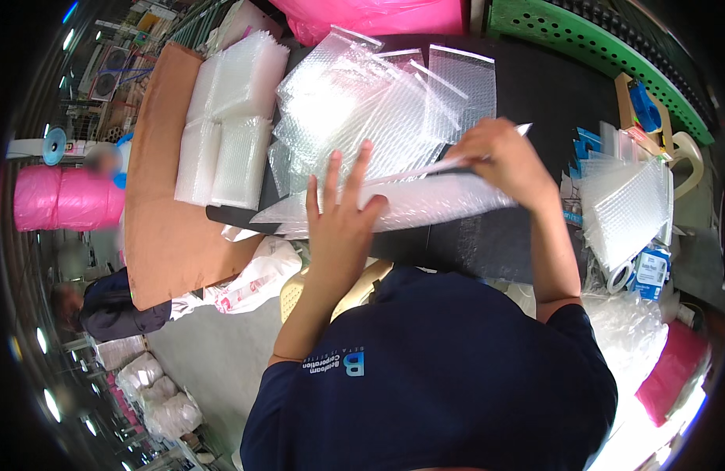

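A clear bubble wrap pouch [449, 206] lies at the near edge of the black table, its upper edge lifted and bowed. My left hand [343, 216] rests on its left part, fingers spread. On the right, my right hand [507, 161] is closed on the pouch's pale upper edge strip, and a white pointed end sticks out past the knuckles. Just beyond lies a loose, overlapping pile of flat bubble wrap pouches [354, 110], some with white strips along one edge. What sits under my right fingertips is partly hidden.
Neat stacks of bubble pouches [241, 149] stand at left beside a brown board [162, 157]. More pouches [625, 208], a tape roll [620, 276] and a blue tape dispenser [645, 107] are at right. A green perforated rail [590, 51] borders the far right. Another person [119, 310] is at far left.
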A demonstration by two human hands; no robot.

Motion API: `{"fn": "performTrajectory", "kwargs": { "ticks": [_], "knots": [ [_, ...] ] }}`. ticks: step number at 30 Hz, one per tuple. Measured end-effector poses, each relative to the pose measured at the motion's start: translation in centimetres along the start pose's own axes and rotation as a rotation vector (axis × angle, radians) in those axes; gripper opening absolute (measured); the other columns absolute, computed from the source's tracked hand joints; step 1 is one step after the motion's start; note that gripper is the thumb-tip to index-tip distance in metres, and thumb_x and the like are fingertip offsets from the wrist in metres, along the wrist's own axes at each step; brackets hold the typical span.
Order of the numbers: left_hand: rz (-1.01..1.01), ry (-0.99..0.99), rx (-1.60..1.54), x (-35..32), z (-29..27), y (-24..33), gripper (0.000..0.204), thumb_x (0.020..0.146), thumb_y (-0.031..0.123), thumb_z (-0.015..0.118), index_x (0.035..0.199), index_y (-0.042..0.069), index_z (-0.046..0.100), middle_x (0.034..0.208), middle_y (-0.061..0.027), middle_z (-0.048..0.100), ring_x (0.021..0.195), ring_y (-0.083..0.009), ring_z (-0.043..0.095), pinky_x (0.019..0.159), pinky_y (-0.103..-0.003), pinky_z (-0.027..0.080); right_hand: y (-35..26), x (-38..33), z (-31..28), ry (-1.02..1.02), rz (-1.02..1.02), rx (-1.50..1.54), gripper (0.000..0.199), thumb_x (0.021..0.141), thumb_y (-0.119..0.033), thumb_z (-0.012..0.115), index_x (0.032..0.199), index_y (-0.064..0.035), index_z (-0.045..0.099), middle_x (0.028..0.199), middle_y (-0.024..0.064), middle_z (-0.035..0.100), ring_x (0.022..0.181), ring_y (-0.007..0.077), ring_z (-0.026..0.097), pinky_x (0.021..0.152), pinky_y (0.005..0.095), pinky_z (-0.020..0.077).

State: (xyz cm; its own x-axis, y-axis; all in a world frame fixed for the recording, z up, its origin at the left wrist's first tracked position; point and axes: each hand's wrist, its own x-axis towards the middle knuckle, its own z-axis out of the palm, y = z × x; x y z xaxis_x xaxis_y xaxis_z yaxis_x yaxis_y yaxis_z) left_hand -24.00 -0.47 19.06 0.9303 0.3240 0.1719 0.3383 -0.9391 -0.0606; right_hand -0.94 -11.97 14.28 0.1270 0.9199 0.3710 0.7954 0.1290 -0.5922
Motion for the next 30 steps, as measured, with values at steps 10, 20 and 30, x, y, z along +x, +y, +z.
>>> {"fn": "performTrajectory", "kwargs": {
  "ticks": [10, 20, 30],
  "knots": [
    [-0.338, -0.457, -0.715, -1.1, 4.9, -2.8, 0.056, 0.067, 0.006, 0.073, 0.116, 0.009, 0.047, 0.111, -0.0154, 0.058, 0.093, -0.0321, 0.061, 0.083, -0.034, 0.046, 17.9, -3.4, 13.6, 0.032, 0.562, -0.336, 0.071, 0.084, -0.015, 0.059, 0.143, -0.0217, 0.022, 0.142, 0.0197, 0.03, 0.129, 0.0387, 0.032, 0.104, 0.0512, 0.0297],
    [-0.805, -0.144, -1.885, -0.9, 13.0, -7.1, 0.068, 0.073, 0.024, 0.073, 0.128, 0.0, 0.041, 0.119, -0.0129, 0.053, 0.109, -0.0255, 0.051, 0.097, -0.041, 0.039, 18.8, -6.6, 18.5, 0.042, 0.656, -0.588, 0.045, 0.087, -0.018, 0.051, 0.131, -0.028, 0.046, 0.135, 0.0006, 0.045, 0.13, 0.0283, 0.033, 0.098, 0.0554, 0.0292],
    [-0.681, -0.175, -2.059, 4.6, 17.9, -1.4, 0.048, 0.079, 0.009, 0.065, 0.122, 0.0, 0.045, 0.114, -0.0108, 0.055, 0.102, -0.0226, 0.055, 0.089, -0.036, 0.046, 10.2, -15.1, 14.3, 0.671, 0.535, 1.47, 0.051, 0.091, -0.028, 0.043, 0.138, -0.0116, 0.034, 0.144, 0.0165, 0.029, 0.132, 0.0265, 0.028, 0.107, 0.0422, 0.022]
  ]
}}
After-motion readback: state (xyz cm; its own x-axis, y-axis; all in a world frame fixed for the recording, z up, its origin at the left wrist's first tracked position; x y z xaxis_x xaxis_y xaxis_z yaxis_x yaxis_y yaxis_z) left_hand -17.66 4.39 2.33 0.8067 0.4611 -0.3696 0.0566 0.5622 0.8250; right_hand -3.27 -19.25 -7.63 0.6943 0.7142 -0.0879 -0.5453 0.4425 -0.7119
